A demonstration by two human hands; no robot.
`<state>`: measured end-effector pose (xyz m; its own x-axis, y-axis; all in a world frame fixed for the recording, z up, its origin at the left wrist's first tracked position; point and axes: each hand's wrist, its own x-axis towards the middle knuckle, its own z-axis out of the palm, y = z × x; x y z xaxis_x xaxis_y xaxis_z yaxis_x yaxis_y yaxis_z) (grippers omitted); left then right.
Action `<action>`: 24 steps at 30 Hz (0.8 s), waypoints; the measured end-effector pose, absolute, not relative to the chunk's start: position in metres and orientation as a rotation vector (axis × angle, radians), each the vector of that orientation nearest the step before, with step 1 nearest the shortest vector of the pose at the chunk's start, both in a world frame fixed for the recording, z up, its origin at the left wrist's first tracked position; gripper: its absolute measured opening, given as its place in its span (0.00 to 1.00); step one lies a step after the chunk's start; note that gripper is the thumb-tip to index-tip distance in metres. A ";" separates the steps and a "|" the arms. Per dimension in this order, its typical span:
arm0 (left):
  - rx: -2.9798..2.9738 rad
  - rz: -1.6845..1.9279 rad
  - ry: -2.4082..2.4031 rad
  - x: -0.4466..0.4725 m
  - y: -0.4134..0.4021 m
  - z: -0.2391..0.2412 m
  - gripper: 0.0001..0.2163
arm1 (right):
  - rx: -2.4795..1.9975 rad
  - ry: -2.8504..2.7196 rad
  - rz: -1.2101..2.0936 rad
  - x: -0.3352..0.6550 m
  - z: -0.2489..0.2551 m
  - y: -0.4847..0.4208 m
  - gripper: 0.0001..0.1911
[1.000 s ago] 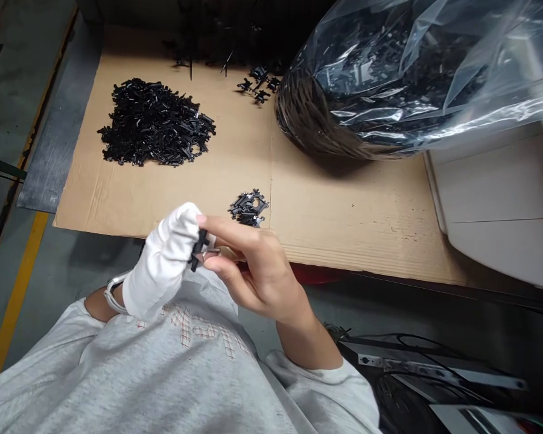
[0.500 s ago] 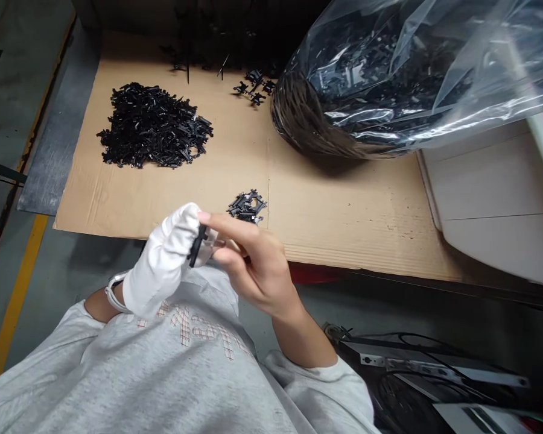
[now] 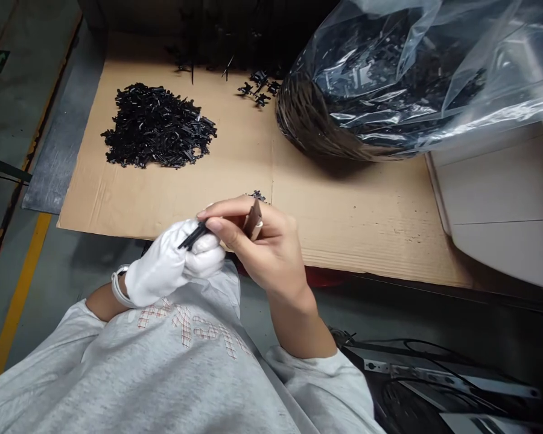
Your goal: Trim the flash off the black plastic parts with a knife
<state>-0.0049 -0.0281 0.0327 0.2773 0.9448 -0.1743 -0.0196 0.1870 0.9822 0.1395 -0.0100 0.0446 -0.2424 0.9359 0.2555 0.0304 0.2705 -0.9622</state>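
Observation:
My left hand wears a white glove and is closed around a small black plastic part, which sticks out between its fingers. My bare right hand pinches the same part with thumb and forefinger and also holds a thin flat blade-like tool. Both hands meet just in front of the cardboard sheet's near edge. A small cluster of black parts lies on the cardboard, mostly hidden behind my right hand.
A large heap of black parts lies at the cardboard's far left. A clear plastic bag full of black parts sits at the far right, with a few loose parts beside it. A white box stands at right; cables lie on the floor.
Both hands have dropped slightly and moved toward the cardboard edge. The right hand turned over so the blade tool shows, and it now covers most of the small cluster of parts.

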 end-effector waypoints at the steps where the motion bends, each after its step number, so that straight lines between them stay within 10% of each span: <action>1: 1.166 0.841 1.018 -0.004 -0.028 0.032 0.20 | -0.933 -1.541 1.163 0.141 0.045 -0.009 0.07; 15: 1.066 0.800 1.070 -0.008 -0.014 0.039 0.13 | -1.051 -1.374 1.435 0.156 0.036 0.000 0.17; 24: 0.946 0.949 1.128 -0.004 -0.018 0.041 0.16 | -1.003 -1.839 0.823 0.171 0.019 -0.018 0.14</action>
